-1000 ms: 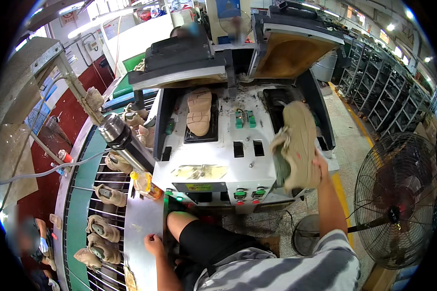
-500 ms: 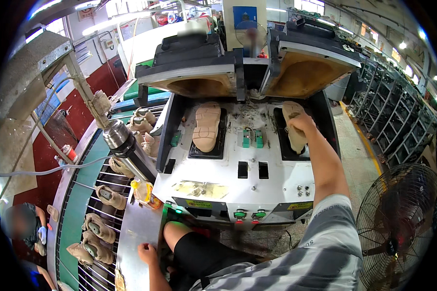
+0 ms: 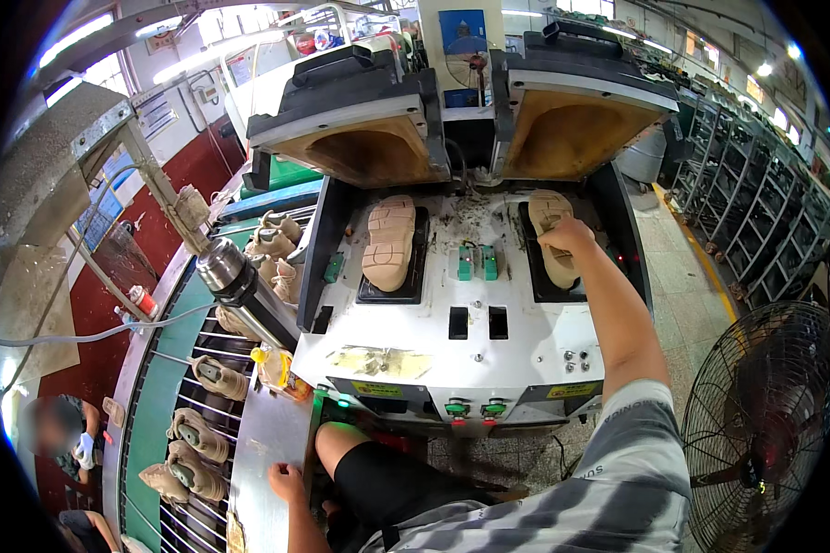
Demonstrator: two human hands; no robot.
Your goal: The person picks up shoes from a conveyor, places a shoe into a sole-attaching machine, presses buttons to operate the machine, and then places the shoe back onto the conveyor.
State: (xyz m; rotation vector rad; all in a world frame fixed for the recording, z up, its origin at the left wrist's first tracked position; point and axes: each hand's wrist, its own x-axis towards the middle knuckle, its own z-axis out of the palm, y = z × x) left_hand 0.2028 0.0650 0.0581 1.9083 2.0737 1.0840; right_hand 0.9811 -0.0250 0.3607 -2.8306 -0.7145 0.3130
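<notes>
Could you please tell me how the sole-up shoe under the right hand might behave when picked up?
The shoe would probably bend little, as its sole looks thick and blocky. The sole's grooves should make it less slippery under the right hand. Being long and fairly flat, it seems unlikely to roll.

Left wall (image 3: 214, 152): white above, dark red below, with a small pale box (image 3: 208, 94) fixed to the white part.
Window (image 3: 99, 69): bright panes at the upper left.
Tube lights (image 3: 76, 40): lit, overhead on the left.
Pillar (image 3: 495, 23): cream, standing at the back, with a blue panel (image 3: 461, 28) on its front.
Floor (image 3: 664, 253): pale speckled tiles, crossed by a yellow line (image 3: 697, 251) along the right-hand aisle.
Racks (image 3: 752, 198): grey metal, in a long row beyond that line.
Barrel (image 3: 644, 157): pale, at the near side of the aisle.
Fan (image 3: 756, 433): large, black-caged, at the lower right.
Lamps (image 3: 764, 69): glowing high on the right.
</notes>
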